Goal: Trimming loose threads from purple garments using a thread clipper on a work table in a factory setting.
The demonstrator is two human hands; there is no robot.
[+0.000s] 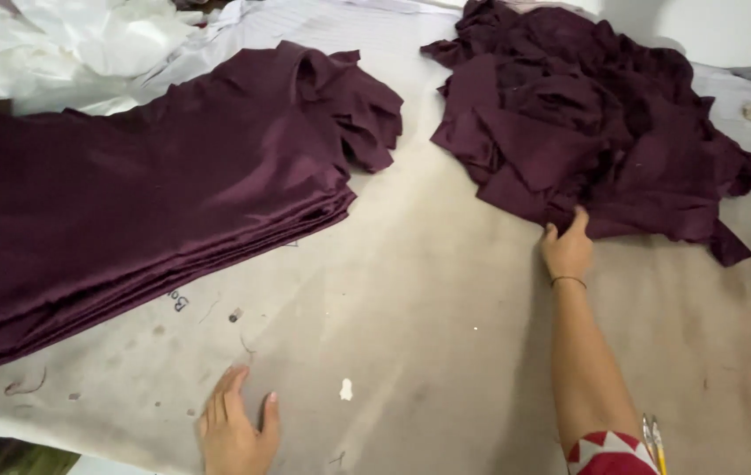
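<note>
On the table (446, 299), right hand (566, 248) grips the maroon scrap pile (586, 123); left hand (236, 429) rests flat, open.

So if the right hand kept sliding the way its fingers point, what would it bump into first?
The right hand already has its fingertips at the near edge of the loose pile of dark purple cloth pieces. Going straight on, it would push into that pile first, as far as this one view shows.

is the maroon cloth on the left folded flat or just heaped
Folded flat: the maroon cloth stack lies in even layers with edges lined up. The pile touched by the right hand is crumpled.
</note>
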